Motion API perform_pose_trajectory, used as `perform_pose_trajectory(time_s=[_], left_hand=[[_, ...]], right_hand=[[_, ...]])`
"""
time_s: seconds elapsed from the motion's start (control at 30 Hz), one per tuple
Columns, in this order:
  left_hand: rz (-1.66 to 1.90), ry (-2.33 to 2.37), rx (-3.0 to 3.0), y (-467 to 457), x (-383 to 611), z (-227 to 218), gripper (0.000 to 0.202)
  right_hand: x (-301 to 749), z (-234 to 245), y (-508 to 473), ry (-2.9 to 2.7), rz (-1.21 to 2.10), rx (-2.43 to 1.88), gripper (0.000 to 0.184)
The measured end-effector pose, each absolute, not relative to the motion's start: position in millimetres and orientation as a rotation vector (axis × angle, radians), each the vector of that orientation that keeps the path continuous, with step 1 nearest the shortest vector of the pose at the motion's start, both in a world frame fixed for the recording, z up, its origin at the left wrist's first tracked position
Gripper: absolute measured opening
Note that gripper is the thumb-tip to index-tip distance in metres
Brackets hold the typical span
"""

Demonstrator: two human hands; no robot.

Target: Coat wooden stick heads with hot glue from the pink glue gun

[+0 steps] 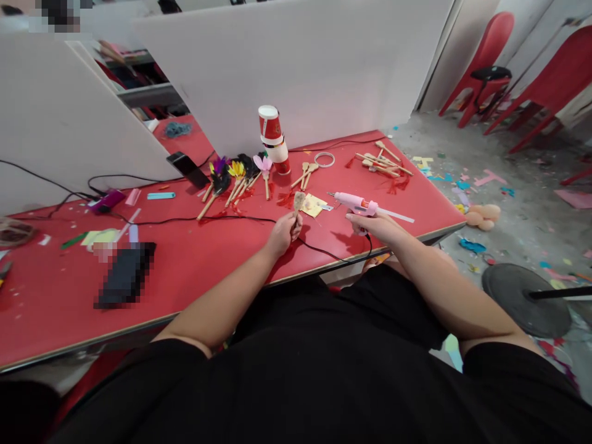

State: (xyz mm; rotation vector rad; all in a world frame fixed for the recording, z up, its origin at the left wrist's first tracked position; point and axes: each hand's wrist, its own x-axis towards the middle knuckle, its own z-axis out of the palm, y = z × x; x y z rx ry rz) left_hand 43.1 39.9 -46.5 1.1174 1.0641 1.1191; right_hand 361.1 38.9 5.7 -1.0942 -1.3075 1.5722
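While a slim, pale wooden stick with a broad rounded head [299,200] is held by the left hand [285,234], its shaft enclosed in curled fingers and its head left showing beyond them, a pale pink plastic glue gun [355,202] is gripped by its handle in the right hand [375,226]. The nozzle is pointed leftward, apart from the stick's head, and a long, whitish glue stick [398,216] is seen jutting from the rear, above the right wrist. Whether the trigger is being pressed by the right fingers cannot be told. Just beyond the gap between the two sets of fingers, a small yellow paper square [312,206] is laid on the red-topped table [217,259]. Farther beyond the left fingers, a stack of red and white paper cups [277,153] is stood, with a whitish thin-walled ring [325,166] placed to its right. To the left of those fingers, wooden sticks topped with yellow petals [237,169] and pink petals [263,164] are grouped. Beyond the right fingers, a loose pile of wooden sticks with red tassels [382,165] is spread near the table's far edge
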Motion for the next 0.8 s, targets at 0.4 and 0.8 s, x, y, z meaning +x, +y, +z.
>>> perform_pose_trajectory(time_s=[0.4, 0.8], left_hand=[[1.241, 0.928, 1.029, 62, 119, -41, 0.057], [1.255, 0.923, 1.010, 65, 110, -56, 0.057]], right_hand=[[341, 23, 79, -1.306, 1.545, -0.831, 0.065], [372, 31, 43, -0.984, 1.725, -0.943, 0.068]])
